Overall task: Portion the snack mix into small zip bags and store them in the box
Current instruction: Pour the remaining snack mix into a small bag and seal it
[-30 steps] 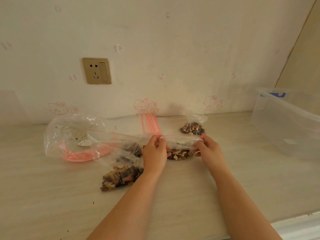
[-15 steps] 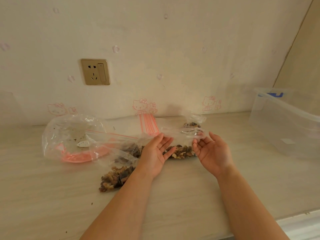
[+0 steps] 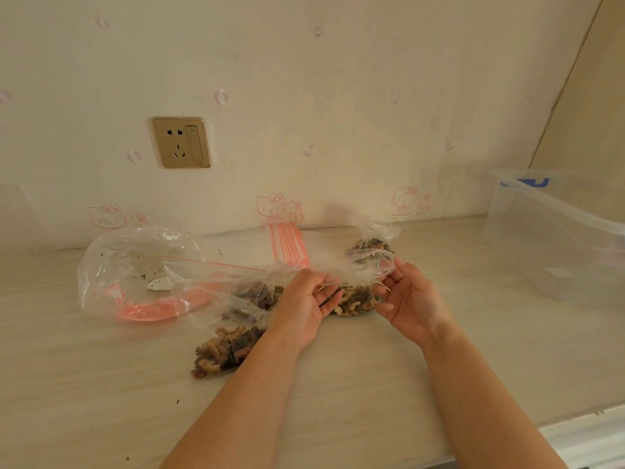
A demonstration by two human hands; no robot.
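Both hands at small zip bag, mid-tabletop.
L hand (image 3: 306,304) & R hand (image 3: 411,299) pinch the top of the small zip bag (image 3: 355,292) of snack mix; clear box (image 3: 554,238) well right of bag, big bag (image 3: 142,272) to its left.

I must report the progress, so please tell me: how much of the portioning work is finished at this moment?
Done: one filled small bag lies by the wall, another sits in front of the big bag. In hand: both hands, left and right, hold the top of a third bag of mix. Left: nothing shows inside the box yet; spare zip bags wait.
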